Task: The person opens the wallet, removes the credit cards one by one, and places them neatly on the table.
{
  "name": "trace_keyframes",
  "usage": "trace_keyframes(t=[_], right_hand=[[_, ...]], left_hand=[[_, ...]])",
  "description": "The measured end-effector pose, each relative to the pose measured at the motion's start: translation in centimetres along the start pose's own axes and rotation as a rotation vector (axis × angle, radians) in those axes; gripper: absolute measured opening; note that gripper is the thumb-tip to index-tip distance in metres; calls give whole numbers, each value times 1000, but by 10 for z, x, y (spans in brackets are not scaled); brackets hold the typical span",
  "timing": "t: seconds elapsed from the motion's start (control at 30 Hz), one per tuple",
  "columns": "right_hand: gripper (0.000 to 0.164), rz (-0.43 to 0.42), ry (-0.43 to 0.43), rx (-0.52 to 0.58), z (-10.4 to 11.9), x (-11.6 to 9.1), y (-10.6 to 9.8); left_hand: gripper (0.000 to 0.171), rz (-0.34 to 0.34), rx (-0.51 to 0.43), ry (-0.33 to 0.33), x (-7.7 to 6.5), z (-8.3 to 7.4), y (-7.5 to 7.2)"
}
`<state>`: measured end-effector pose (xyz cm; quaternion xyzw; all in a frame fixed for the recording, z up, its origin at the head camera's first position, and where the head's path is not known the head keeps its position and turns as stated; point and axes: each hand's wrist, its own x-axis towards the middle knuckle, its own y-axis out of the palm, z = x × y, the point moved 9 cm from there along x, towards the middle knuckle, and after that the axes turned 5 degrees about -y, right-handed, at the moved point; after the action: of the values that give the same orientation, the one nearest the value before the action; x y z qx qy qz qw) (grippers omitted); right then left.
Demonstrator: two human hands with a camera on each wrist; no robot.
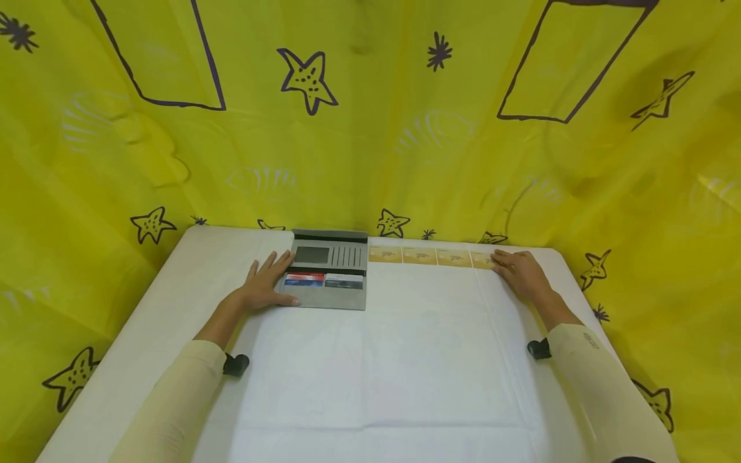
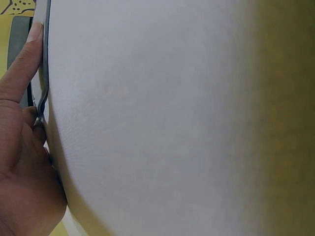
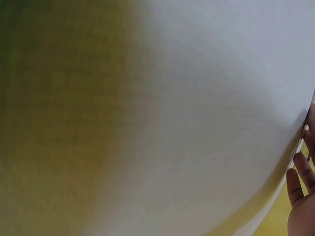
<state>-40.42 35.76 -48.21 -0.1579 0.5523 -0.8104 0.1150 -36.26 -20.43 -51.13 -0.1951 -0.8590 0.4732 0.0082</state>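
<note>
Sleeves (image 1: 170,405), left fingers (image 1: 280,265) splayed on left edge of wallet (image 1: 332,298), right fingers (image 1: 506,259) extended onto rightmost card (image 1: 482,260)

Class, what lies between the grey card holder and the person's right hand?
In the head view, four yellow cards form a row from the grey card holder to the right hand, which partly covers the last.

On a white tabletop (image 2: 147,123), a left hand (image 2: 27,169) rested its extended thumb (image 2: 23,66) on a grey case (image 2: 17,37); yellow cloth (image 2: 3,44) showed beyond, and an olive blur (image 2: 290,118) hid part of the tabletop.
</note>
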Motion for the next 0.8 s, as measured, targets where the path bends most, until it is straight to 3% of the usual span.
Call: trace_keyframes(t=[0.33, 0.8], right_hand=[[43, -29, -14, -2, 3, 0, -2], [45, 0, 8, 4, 3, 1, -1]], left_hand=[[119, -3, -8, 17, 1, 2, 1], [118, -18, -17, 32, -1, 0, -1]])
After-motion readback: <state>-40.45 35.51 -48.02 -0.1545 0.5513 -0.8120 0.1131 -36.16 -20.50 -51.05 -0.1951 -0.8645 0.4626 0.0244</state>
